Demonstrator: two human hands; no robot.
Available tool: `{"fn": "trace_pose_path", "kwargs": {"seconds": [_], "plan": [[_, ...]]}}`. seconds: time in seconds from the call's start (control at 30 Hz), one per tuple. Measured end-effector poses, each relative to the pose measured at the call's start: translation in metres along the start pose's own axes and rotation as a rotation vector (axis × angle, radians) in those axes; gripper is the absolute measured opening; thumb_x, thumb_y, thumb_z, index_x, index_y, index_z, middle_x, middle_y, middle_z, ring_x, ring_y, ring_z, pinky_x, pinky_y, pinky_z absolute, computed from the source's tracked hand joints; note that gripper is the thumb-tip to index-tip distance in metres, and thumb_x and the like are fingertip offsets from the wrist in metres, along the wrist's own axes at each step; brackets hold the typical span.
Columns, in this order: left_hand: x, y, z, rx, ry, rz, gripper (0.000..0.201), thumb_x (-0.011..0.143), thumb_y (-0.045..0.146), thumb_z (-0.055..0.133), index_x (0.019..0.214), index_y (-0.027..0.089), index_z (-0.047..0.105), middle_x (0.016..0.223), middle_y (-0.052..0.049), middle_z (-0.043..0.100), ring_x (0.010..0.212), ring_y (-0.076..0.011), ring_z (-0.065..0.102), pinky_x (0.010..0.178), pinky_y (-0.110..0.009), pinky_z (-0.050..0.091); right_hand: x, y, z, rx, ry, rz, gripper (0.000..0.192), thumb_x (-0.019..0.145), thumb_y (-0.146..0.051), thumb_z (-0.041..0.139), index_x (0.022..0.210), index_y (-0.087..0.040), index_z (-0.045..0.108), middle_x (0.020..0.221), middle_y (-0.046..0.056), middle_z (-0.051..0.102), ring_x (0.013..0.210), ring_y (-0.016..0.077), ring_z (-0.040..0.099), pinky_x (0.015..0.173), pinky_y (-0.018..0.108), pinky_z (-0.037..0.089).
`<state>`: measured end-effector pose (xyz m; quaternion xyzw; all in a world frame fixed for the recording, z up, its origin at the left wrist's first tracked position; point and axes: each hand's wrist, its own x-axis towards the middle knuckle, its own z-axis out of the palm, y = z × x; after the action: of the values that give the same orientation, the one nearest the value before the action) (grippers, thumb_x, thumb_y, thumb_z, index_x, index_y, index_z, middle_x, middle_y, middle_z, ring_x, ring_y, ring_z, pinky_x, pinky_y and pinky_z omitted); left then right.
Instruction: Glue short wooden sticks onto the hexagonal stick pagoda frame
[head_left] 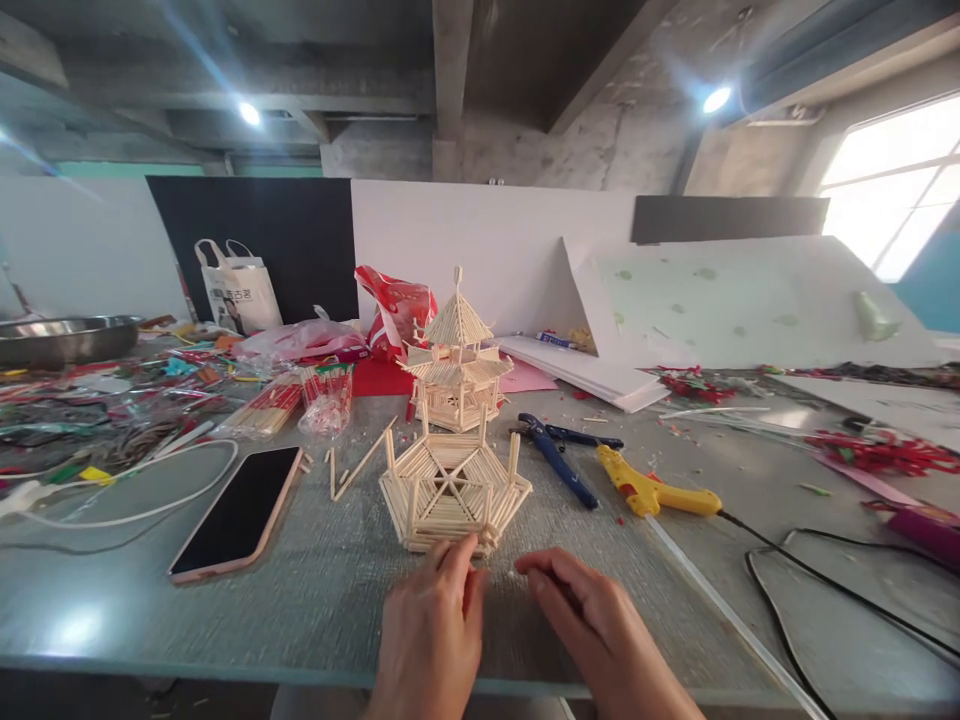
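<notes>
A hexagonal platform [452, 490] made of pale wooden sticks, with short upright posts at its corners, sits on the table in front of me. My left hand [435, 620] is at its near edge, fingers bent and fingertips against the front right corner. My right hand [592, 620] is just to the right, apart from the platform. Its thumb and index finger are pinched together, and whatever is between them is too small to make out. Directly behind the platform rises a tiered stick pagoda [459, 360] with a pointed roof.
To the right lie blue-handled pliers [559, 460] and a yellow glue gun [652, 487] with a black cord. A phone [238, 510] and loose sticks [364, 460] are on the left. Bundled sticks [266, 402], plastic wrappers and a metal bowl [67, 340] stand farther left.
</notes>
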<state>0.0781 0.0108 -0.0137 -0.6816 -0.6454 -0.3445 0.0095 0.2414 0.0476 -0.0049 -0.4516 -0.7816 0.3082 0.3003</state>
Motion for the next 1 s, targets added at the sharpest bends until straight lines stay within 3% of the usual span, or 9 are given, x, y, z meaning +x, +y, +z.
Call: {"fn": "trace_pose_path", "kwargs": {"seconds": [0.17, 0.37, 0.6, 1.0], "plan": [[-0.001, -0.006, 0.005, -0.078, -0.03, -0.001, 0.034, 0.083, 0.014, 0.044, 0.115, 0.022, 0.054, 0.098, -0.004, 0.068, 0.082, -0.0183, 0.067, 0.069, -0.031, 0.054, 0.01, 0.0, -0.001, 0.14, -0.068, 0.161, 0.031, 0.085, -0.039, 0.04, 0.094, -0.017, 0.059, 0.069, 0.0, 0.057, 0.049, 0.0078, 0.044, 0.043, 0.019, 0.03], [-0.002, -0.006, 0.002, -0.169, -0.04, -0.029, 0.03, 0.083, 0.014, 0.045, 0.109, 0.019, 0.058, 0.099, -0.006, 0.068, 0.085, -0.0213, 0.066, 0.072, -0.037, 0.054, 0.022, -0.003, 0.002, 0.299, -0.064, 0.242, 0.029, 0.078, -0.036, 0.046, 0.09, -0.013, 0.059, 0.07, 0.0, 0.057, 0.041, 0.0035, 0.039, 0.036, 0.017, 0.024], [-0.001, -0.005, -0.002, -0.257, -0.097, -0.038, 0.032, 0.082, 0.013, 0.045, 0.111, 0.02, 0.057, 0.1, -0.004, 0.067, 0.089, -0.0215, 0.064, 0.077, -0.038, 0.052, 0.027, -0.017, 0.005, 0.495, -0.085, 0.363, 0.036, 0.073, -0.038, 0.052, 0.098, -0.013, 0.054, 0.071, -0.001, 0.056, 0.036, 0.004, 0.04, 0.027, 0.015, 0.027], [-0.001, -0.007, -0.006, -0.327, -0.119, -0.001, 0.037, 0.082, 0.011, 0.042, 0.116, 0.019, 0.055, 0.104, -0.007, 0.066, 0.093, -0.0222, 0.062, 0.081, -0.039, 0.05, 0.025, -0.027, 0.007, 0.629, -0.129, 0.38, 0.032, 0.073, -0.032, 0.054, 0.097, -0.012, 0.054, 0.072, -0.001, 0.057, 0.036, 0.0029, 0.043, 0.026, 0.013, 0.028]]}}
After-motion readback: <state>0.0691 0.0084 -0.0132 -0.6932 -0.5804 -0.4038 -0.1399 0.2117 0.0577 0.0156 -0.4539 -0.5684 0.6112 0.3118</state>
